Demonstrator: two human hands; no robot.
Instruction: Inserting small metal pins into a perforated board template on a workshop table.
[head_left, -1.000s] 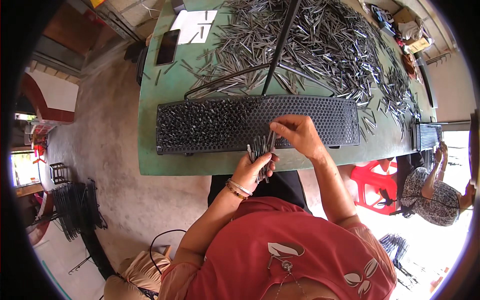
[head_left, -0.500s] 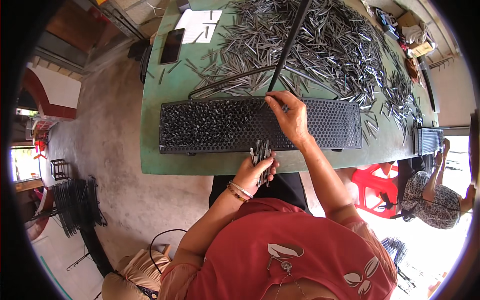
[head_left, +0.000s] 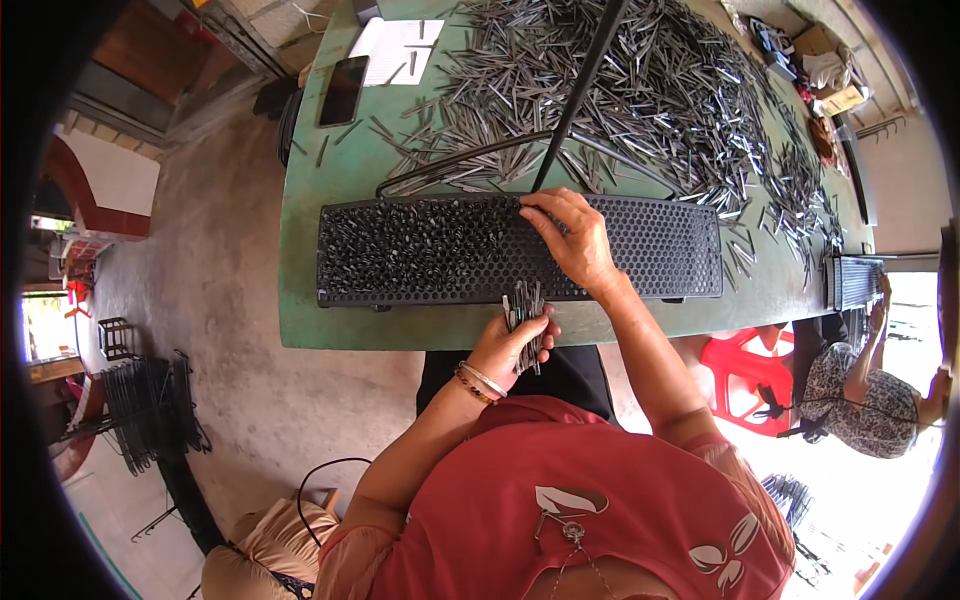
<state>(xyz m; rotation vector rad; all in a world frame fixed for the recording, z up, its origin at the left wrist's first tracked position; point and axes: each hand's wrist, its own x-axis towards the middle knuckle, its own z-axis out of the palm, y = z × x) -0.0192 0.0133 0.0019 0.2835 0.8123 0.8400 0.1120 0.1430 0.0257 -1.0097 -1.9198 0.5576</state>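
Observation:
A long black panel (head_left: 655, 250) full of round holes lies along the table's near edge. Its left half is packed with short dark strips (head_left: 410, 245) standing in the holes; toward the right the holes show bare. My left hand (head_left: 508, 345) is closed around a bundle of thin dark metal strips (head_left: 523, 305), their ends pointing up just in front of the panel. Over the panel's middle, my right hand (head_left: 578, 240) is pinched, its fingertips at the border of the filled part. Whatever lies in that pinch is too small and dark to make out.
A big heap of loose strips (head_left: 620, 90) covers the green table (head_left: 310, 240) behind the panel. A black metal bar (head_left: 582, 90) rises over it. At the far left lie a phone (head_left: 344, 92) and paper (head_left: 390, 45). A person (head_left: 865, 400) works at the right near a red stool (head_left: 745, 385).
My right hand has shifted slightly left and down, its fingertips now closer to the panel's holes. My left hand keeps its bundle in nearly the same place.

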